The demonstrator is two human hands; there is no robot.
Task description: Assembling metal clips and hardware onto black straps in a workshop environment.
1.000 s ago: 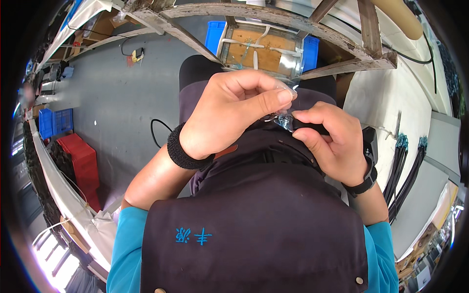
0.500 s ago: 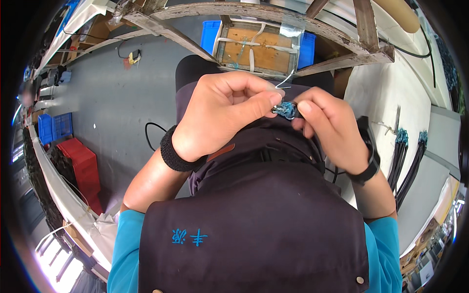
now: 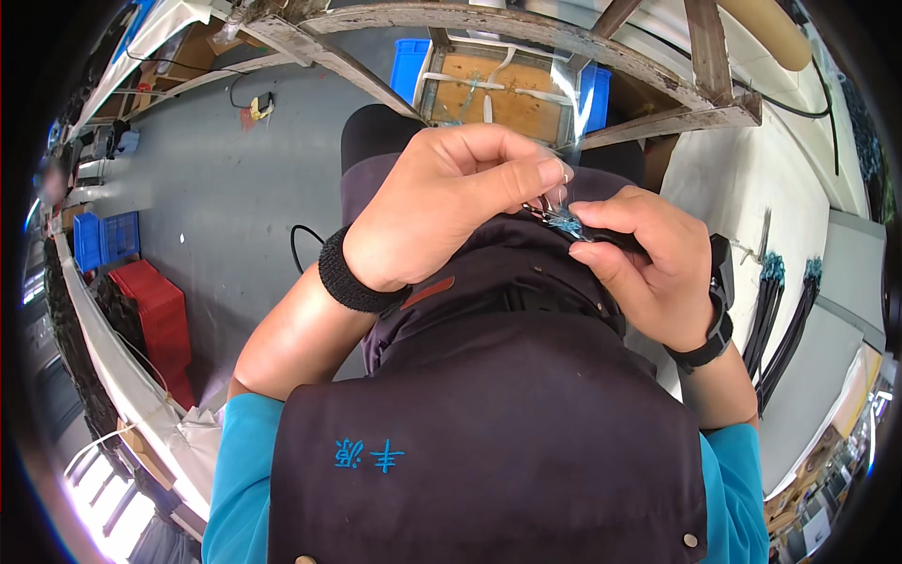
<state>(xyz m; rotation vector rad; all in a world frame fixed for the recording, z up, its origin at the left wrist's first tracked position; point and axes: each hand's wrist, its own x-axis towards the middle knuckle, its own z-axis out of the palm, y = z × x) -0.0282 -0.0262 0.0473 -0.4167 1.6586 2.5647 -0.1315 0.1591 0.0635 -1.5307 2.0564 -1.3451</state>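
Note:
In front of my lap my right hand (image 3: 658,249) pinches a black cable bundle between thumb and finger. Fine blue wire ends (image 3: 567,224) stick out of that bundle toward the left. My left hand (image 3: 470,183) is closed just above them, thumb against forefinger. A thin pale strand (image 3: 563,195) runs down from its fingertips to the wire ends; how it loops there is too small to tell. Several more black cables with blue ends (image 3: 772,273) lie at my right on a white surface (image 3: 719,179).
A worn wooden frame (image 3: 526,23) crosses ahead, with a strapped wooden panel (image 3: 498,85) and blue bins (image 3: 594,99) beneath it. On the left stand a red crate (image 3: 155,315) and a blue crate (image 3: 105,242). A dark apron (image 3: 498,404) covers my lap.
The right hand has turned and shifted slightly right, its thumb now lower on the bundle. My left hand has moved a little right and up; the bent white strand above its fingertips no longer shows there.

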